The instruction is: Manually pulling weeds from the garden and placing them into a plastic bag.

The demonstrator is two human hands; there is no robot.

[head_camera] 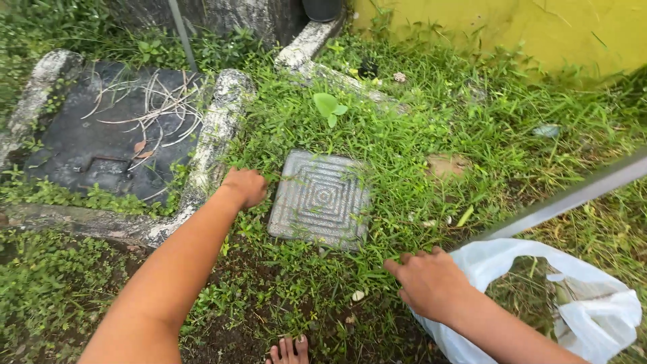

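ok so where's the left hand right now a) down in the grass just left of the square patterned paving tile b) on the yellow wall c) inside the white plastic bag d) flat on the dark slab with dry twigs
a: the left hand is closed down in the grass at the left edge of the square paving tile, while the right hand sits by the white plastic bag.

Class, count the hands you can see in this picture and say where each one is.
2. The left hand is in the grass beside the square paver. The right hand is lower, at the mouth of the white bag. No others show.
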